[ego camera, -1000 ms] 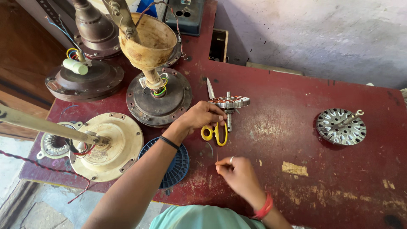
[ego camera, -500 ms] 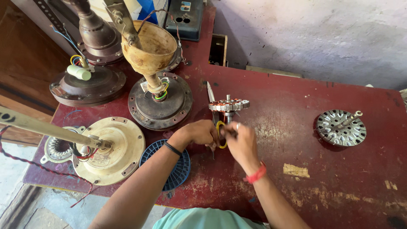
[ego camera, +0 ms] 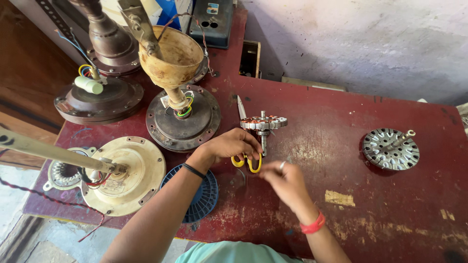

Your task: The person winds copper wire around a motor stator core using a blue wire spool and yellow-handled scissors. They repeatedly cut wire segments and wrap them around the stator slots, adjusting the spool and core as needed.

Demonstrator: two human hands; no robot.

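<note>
My left hand (ego camera: 231, 146) is closed over a pair of scissors whose yellow handles (ego camera: 246, 164) stick out below it, while the blade (ego camera: 241, 107) points away from me. Just right of it, a fan stator with copper windings (ego camera: 263, 122) stands on its shaft on the red table (ego camera: 317, 122). My right hand (ego camera: 287, 182) hovers beside the handles with its fingertips pinched together. What they pinch is too thin to see. There is a red band on the right wrist and a black band on the left.
Ceiling fan motors crowd the left: a brown one (ego camera: 97, 102), a grey one with a cream cup (ego camera: 183, 119), and a cream one (ego camera: 124, 175) with a long rod. A blue plastic disc (ego camera: 200, 195) lies under my left forearm. A metal rotor (ego camera: 390, 148) sits at right, and a dark box (ego camera: 212, 22) at the back.
My right hand rose from the table's front to the scissors handles and has now drawn back slightly towards me. My left hand stays on the scissors.
</note>
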